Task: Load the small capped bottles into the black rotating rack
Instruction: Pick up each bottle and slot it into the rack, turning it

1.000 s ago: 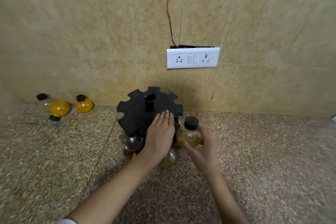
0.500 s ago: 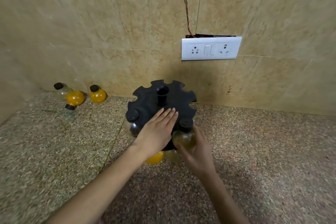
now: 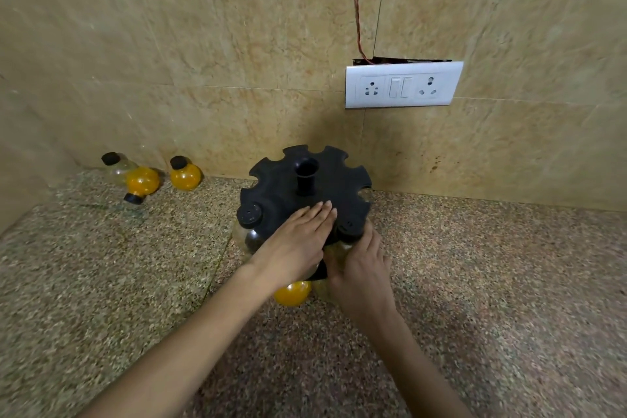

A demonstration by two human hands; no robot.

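Two hands meet at the black rack (image 3: 342,187). The left hand (image 3: 298,241) lies flat on top, fingers straight and together. The right hand (image 3: 363,268) curls round a pale bottle (image 3: 348,227) at the near-right notch. Its body is mostly hidden by fingers, so I cannot tell whether it is fully seated. Three loose bottles (image 3: 185,175) lie far left by the wall.

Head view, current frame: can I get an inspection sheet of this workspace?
Surface: speckled stone counter.
Job's things: black rack near the wall; capped bottle seated in a front-left slot; second bottle at a front-right slot; orange bottle on the lower tier; three loose bottles by the wall on the left, one lying down.
Clutter: nothing seen.
Grips: left hand flat on the rack top; right hand grips the second bottle.
Cables: red wire runs up the wall from the socket plate.
Surroundings: beige tiled wall.
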